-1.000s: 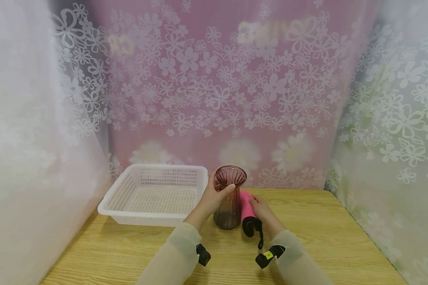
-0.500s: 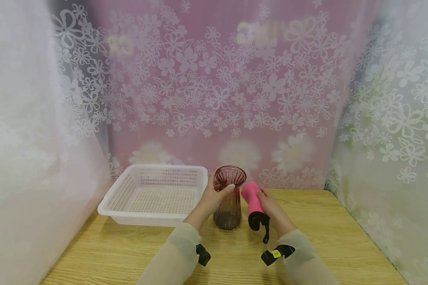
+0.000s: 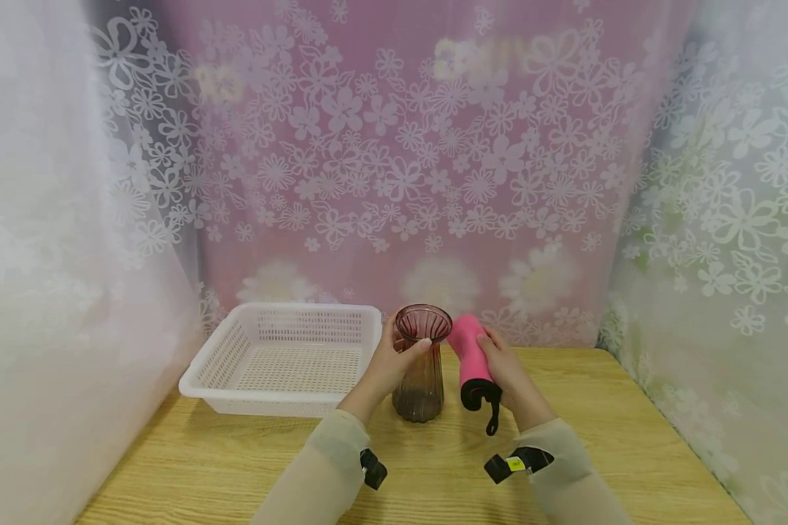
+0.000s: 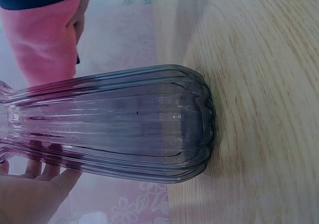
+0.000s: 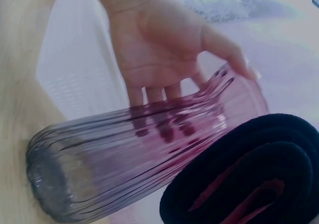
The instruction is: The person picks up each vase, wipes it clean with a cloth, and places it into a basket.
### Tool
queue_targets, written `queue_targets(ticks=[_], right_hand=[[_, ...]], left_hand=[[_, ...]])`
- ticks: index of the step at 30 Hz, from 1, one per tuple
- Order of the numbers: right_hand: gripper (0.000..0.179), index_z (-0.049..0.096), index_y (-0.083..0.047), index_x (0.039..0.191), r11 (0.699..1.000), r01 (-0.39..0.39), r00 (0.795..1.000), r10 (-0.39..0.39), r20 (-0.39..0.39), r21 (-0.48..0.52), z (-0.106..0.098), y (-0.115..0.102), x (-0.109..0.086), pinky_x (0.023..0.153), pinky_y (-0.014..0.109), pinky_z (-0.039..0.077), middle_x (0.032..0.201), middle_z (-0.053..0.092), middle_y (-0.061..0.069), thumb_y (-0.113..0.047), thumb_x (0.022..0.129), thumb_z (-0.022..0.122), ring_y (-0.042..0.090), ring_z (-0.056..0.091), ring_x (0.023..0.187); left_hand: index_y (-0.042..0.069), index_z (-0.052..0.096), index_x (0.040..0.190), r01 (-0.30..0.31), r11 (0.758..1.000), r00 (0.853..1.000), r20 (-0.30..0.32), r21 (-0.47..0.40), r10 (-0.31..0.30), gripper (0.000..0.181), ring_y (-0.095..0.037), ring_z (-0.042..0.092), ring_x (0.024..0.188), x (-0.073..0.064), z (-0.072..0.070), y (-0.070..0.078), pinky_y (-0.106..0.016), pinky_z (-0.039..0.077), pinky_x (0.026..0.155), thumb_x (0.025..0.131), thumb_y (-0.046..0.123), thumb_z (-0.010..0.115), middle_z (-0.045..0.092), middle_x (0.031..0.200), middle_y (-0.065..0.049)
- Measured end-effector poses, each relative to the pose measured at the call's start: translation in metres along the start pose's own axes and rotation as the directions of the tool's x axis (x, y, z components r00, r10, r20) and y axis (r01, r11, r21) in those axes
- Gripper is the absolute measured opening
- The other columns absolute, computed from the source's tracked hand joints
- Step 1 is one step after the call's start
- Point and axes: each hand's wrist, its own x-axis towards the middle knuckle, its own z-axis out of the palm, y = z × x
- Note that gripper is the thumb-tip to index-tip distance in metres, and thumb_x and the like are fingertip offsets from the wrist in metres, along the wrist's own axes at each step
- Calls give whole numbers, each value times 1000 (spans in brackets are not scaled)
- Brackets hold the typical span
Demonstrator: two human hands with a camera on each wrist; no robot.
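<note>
A ribbed glass vase (image 3: 420, 383), purple at its flared mouth and smoky grey toward the base, stands upright on the wooden table. My left hand (image 3: 389, 366) grips it from the left just below the rim, thumb across the front. To its right, my right hand (image 3: 504, 370) holds a rolled pink cloth (image 3: 470, 354) with black edging and a black hanging loop. The cloth's upper end is close to the vase's rim; contact is hard to tell. In the right wrist view, the left hand's fingers (image 5: 162, 127) show behind the glass.
Left of the vase stands a white plastic basket (image 3: 269, 403) with slotted walls and a mesh bottom. Wood-grained tabletop (image 3: 597, 437) extends to the right and front. Flower-patterned curtains (image 3: 394, 182) enclose the back and both sides.
My right hand has lifted the rolled pink cloth from beside the vase's body up and to the right, near rim height. The left hand and the vase stay in place.
</note>
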Motion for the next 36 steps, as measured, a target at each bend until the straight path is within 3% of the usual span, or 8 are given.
queue_targets(ticks=[7, 13, 19, 28, 32, 36], right_hand=[[59, 11, -23, 163, 999, 37, 999, -37, -4, 33, 2, -17, -6, 91, 33, 44, 160, 21, 21, -39, 110, 31, 30, 48, 119], [56, 15, -25, 162, 990, 103, 995, -102, -13, 98, 6, -25, -7, 92, 31, 43, 159, 24, 18, -39, 110, 30, 30, 44, 126], [56, 14, -27, 162, 973, 165, 986, -159, -54, 162, 14, -28, -7, 98, 34, 41, 162, 21, 14, -38, 110, 30, 30, 40, 132], [56, 21, -29, 161, 947, 291, 945, -262, -194, 138, 30, -14, 9, 103, 43, 38, 161, 24, 10, -41, 108, 35, 31, 44, 129], [55, 21, -31, 161, 930, 350, 921, -321, -222, 109, 39, -4, 13, 106, 47, 35, 163, 20, 7, -40, 109, 34, 32, 42, 131], [56, 18, -33, 161, 923, 371, 910, -341, -235, 100, 50, 0, 13, 109, 49, 32, 163, 19, 8, -43, 108, 32, 32, 40, 133]], left_hand=[[18, 15, 161, 9, 1000, 1000, 15, 0, -9, 87, -35, 49, 129, -1, -1, 8, -50, 45, 101, 95, 28, 70, 46, 146, -20], [27, 16, 160, -5, 1000, 1000, 1, 2, 5, 85, -32, 49, 130, 1, 0, -1, -49, 44, 101, 95, 34, 69, 46, 147, -15], [28, 21, 159, -6, 1000, 1000, -16, -2, 6, 84, -31, 50, 128, 1, 1, -1, -47, 44, 101, 93, 37, 71, 48, 145, -13], [25, 20, 159, -6, 1000, 1000, -22, 4, 6, 85, -33, 50, 128, -1, 1, 1, -48, 45, 101, 93, 38, 71, 49, 143, -15], [23, 20, 159, -13, 1000, 1000, -22, 11, 13, 85, -35, 50, 128, 0, 1, 0, -49, 45, 101, 92, 39, 71, 48, 143, -16], [24, 22, 159, -7, 1000, 999, -34, 11, 7, 85, -33, 50, 128, 1, 2, 0, -47, 46, 99, 92, 38, 72, 48, 143, -15]])
